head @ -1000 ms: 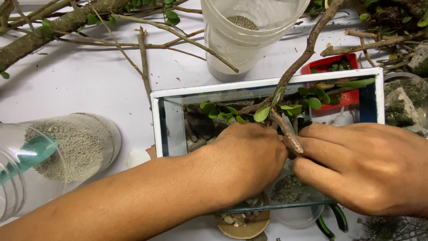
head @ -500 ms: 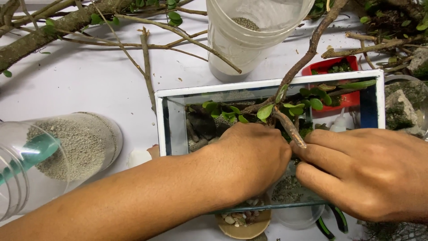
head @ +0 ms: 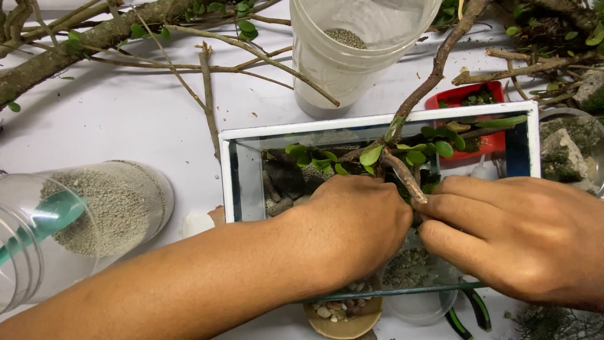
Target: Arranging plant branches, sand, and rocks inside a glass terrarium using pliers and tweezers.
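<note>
Both hands are inside the glass tank (head: 242,170), and I take this tank as the landmark. Left hand (head: 355,223) reaches in over the near wall with fingers curled down at the foot of a branch (head: 402,176); the fingertips are hidden, so I cannot tell if they grasp it. Right hand (head: 516,233) comes in from the right side, its fingers stretched toward the same foot of the branch and touching it; whether it pinches the wood I cannot tell. The branch stands in the middle of the tank and rises out over the far wall, with small green leaves (head: 371,154) around its low part.

Compared with half a second before, the right hand has moved a little to the left, closer to the left hand, and the short stub of the branch now lies just over its upper fingers. The left hand has almost not moved.

Left of the tank lies a big clear jar (head: 94,214) on its side, with grey gravel and a green scoop (head: 44,220) in it. Behind the tank stands a white bucket (head: 352,56) with a little grey gravel at its bottom. Behind the right far corner is a red tray (head: 465,94) holding some moss. Under the near wall is a small bowl (head: 343,315) of pebbles, and next to it a clear cup (head: 415,296) with gravel.
</note>
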